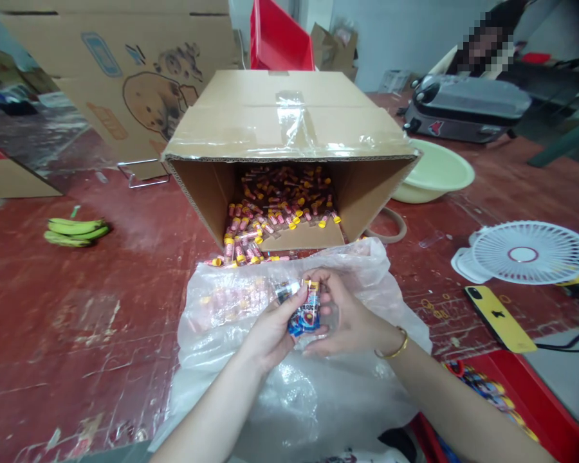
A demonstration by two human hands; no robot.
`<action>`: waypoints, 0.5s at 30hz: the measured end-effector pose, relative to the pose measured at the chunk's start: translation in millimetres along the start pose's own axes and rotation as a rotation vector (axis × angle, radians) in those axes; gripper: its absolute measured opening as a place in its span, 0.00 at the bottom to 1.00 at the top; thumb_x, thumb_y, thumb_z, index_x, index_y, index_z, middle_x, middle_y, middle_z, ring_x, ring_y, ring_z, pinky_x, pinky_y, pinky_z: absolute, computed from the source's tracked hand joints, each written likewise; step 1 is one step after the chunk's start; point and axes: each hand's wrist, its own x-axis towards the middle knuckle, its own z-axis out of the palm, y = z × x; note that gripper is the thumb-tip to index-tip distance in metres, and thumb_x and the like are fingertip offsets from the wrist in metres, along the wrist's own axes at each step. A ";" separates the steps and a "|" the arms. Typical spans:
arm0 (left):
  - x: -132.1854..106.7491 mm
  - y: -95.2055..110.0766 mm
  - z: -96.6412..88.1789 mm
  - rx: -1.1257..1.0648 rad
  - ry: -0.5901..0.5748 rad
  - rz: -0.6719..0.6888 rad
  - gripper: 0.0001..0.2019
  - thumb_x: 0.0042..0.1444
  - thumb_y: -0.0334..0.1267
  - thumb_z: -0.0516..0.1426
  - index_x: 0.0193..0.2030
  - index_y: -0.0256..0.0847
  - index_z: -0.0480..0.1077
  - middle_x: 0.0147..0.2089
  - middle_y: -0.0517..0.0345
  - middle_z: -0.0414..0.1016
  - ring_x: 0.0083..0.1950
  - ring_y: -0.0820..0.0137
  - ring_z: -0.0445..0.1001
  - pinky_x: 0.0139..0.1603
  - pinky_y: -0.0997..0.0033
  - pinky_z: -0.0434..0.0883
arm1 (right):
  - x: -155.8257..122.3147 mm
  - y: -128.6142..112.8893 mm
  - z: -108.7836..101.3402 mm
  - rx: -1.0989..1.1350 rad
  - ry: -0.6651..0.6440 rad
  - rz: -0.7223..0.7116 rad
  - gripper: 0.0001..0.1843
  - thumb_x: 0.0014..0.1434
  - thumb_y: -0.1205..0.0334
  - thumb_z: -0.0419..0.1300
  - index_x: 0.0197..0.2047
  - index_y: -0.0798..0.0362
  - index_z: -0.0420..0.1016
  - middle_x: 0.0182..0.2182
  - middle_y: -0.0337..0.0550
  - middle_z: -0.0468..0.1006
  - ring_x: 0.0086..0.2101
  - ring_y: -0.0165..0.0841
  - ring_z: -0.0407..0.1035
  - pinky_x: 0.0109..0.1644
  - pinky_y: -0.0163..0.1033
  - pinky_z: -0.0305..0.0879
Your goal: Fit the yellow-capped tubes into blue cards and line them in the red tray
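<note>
Small blue printed packets [305, 316], with yellow at the top, are held over the plastic sheet. My left hand [275, 328] is closed on them, its thumb lying across the front. My right hand [345, 315] curls around the right side, fingertips at the top edge and behind; whether it grips a separate clear piece I cannot make out. Beneath both hands spreads a translucent plastic sheet [289, 392], covering some tubes. Just beyond, a cardboard box [289, 132] lies on its side, its opening facing me. Many small pink tubes with yellow caps [280, 215] lie inside and spill out at the left.
A red tray [525, 392] with colourful packets sits at the lower right. Nearby are a yellow phone [502, 318], a white fan [525, 253] and a pale green basin [434, 170]. Bananas [77, 231] lie at left. A person [485, 45] is behind a grey suitcase [468, 109].
</note>
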 end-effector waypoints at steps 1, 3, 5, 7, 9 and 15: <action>1.3 -0.5 1.7 0.001 -0.003 -0.010 0.15 0.54 0.40 0.63 0.45 0.33 0.74 0.42 0.45 0.80 0.36 0.65 0.79 0.34 0.69 0.77 | -2.8 0.1 3.8 -0.041 0.042 -0.018 0.45 0.36 0.60 0.75 0.53 0.43 0.53 0.50 0.46 0.60 0.53 0.43 0.61 0.56 0.51 0.66; 3.2 -2.0 4.8 0.009 -0.013 -0.026 0.15 0.54 0.41 0.63 0.45 0.33 0.74 0.41 0.45 0.80 0.36 0.64 0.79 0.36 0.67 0.77 | -6.6 0.1 8.7 -0.085 0.112 -0.046 0.41 0.39 0.64 0.72 0.52 0.44 0.53 0.49 0.46 0.60 0.52 0.43 0.62 0.56 0.51 0.66; 4.2 -4.2 7.3 0.014 -0.028 -0.033 0.16 0.54 0.41 0.63 0.46 0.33 0.74 0.39 0.46 0.80 0.34 0.65 0.79 0.37 0.67 0.78 | -9.2 -0.1 10.0 -0.092 0.142 -0.050 0.38 0.41 0.67 0.69 0.50 0.44 0.53 0.48 0.45 0.61 0.50 0.43 0.64 0.54 0.50 0.68; 4.5 -6.6 9.5 0.013 -0.038 -0.035 0.16 0.55 0.40 0.62 0.47 0.32 0.73 0.36 0.47 0.80 0.32 0.66 0.79 0.36 0.68 0.78 | -11.7 0.0 9.3 -0.079 0.150 -0.043 0.37 0.41 0.67 0.69 0.49 0.44 0.53 0.48 0.45 0.61 0.49 0.42 0.65 0.52 0.49 0.70; 4.8 -8.7 11.6 0.014 -0.042 -0.030 0.16 0.54 0.40 0.63 0.47 0.32 0.73 0.36 0.48 0.80 0.31 0.66 0.79 0.35 0.68 0.78 | -14.0 0.6 8.8 -0.063 0.150 -0.033 0.38 0.40 0.67 0.68 0.50 0.43 0.52 0.48 0.45 0.61 0.49 0.42 0.65 0.50 0.48 0.71; 8.7 -12.7 18.9 0.103 0.011 0.000 0.20 0.53 0.47 0.62 0.46 0.33 0.74 0.43 0.43 0.80 0.43 0.57 0.79 0.41 0.65 0.78 | -22.6 -1.5 3.5 -0.084 0.214 -0.037 0.38 0.40 0.66 0.69 0.51 0.44 0.53 0.47 0.44 0.63 0.50 0.40 0.64 0.52 0.46 0.68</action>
